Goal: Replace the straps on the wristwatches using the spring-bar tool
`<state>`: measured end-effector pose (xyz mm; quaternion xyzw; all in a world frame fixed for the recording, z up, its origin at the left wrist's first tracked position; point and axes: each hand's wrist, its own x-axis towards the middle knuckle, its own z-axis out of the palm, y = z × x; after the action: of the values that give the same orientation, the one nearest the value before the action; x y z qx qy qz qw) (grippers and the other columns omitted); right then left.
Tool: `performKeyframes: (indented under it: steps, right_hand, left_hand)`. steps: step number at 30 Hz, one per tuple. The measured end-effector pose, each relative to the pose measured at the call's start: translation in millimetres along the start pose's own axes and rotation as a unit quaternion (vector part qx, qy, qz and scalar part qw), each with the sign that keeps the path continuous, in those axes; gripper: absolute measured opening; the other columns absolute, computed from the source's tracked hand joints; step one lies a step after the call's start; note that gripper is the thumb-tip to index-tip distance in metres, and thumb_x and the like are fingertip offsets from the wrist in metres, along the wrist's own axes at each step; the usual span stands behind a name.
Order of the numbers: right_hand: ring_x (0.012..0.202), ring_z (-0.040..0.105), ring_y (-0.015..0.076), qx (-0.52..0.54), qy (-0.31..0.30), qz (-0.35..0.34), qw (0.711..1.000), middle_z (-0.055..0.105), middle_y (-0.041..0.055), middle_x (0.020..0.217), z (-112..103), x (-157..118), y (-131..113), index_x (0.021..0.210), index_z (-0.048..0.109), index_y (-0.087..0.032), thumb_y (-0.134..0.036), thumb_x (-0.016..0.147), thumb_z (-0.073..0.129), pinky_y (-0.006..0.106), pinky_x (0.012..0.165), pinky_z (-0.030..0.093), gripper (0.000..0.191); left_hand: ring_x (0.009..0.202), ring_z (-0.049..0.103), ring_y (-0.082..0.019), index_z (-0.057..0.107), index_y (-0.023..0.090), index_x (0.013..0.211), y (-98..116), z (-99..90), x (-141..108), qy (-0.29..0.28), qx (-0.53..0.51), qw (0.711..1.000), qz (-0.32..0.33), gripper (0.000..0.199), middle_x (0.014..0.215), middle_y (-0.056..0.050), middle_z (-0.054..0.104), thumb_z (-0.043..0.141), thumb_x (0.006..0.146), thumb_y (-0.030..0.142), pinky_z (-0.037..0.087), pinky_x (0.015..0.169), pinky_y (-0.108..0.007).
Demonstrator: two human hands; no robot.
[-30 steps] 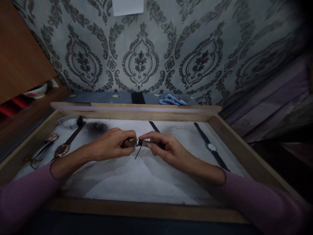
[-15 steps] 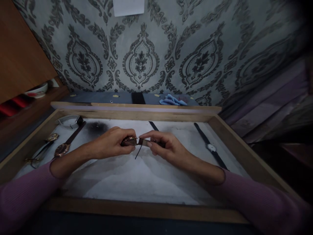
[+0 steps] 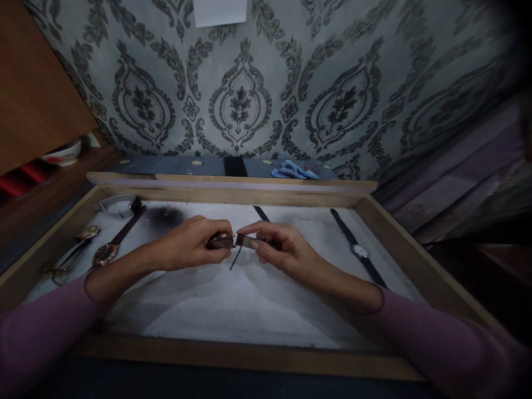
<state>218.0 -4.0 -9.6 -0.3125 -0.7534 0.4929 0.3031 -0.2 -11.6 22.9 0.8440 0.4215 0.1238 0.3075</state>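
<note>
My left hand (image 3: 197,242) is closed around a gold-rimmed watch case (image 3: 221,240), thumb and fingers at its edges. Between the thumb and fingers of my right hand (image 3: 282,245) is a brown watch strap (image 3: 246,241), its flat end pointing at the case. Strap end and case lie very close, with a narrow gap between them. A thin dark strip (image 3: 235,259) slants down just below the strap end; whether it is joined to anything I cannot tell. Another dark strap (image 3: 261,214) shows partly behind my right hand.
Both hands are over a wooden tray (image 3: 233,354) with a white lining. At its left lie a brown-strapped watch (image 3: 105,254), a small gold watch (image 3: 90,233) and a pale curved band (image 3: 114,206). A white-faced watch (image 3: 359,251) lies right. Behind is a blue cloth (image 3: 294,169).
The strap end in my right hand has drawn slightly away from the watch case, leaving a small gap. My left hand stays almost where it was.
</note>
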Motion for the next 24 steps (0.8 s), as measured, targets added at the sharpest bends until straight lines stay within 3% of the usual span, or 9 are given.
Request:
performKeyframes:
  steps: [18,24]
  right_hand:
    - [0.054,0.040,0.0102,-0.016,-0.011,-0.020,1.000,0.050,-0.0017,0.064,1.8,-1.1,0.3,0.105,0.067,-0.017,-0.018,0.086,0.049,0.024,0.051,0.032,0.027]
    - [0.053,0.039,0.0101,-0.026,-0.016,-0.011,0.999,0.048,-0.0024,0.062,3.3,-0.3,1.0,0.105,0.067,-0.016,-0.019,0.086,0.047,0.024,0.050,0.030,0.027]
  left_hand:
    - [0.050,0.036,-0.008,0.051,0.017,0.072,2.5,-2.0,-1.2,-0.016,0.011,1.000,0.012,0.009,0.054,0.007,0.038,0.051,0.081,0.020,0.025,0.049,-0.022]
    - [0.048,0.045,-0.008,0.050,0.017,0.078,-0.2,-0.1,-2.6,-0.059,-0.066,0.996,-0.018,0.007,0.058,0.005,0.047,0.048,0.083,0.022,0.032,0.048,-0.020]
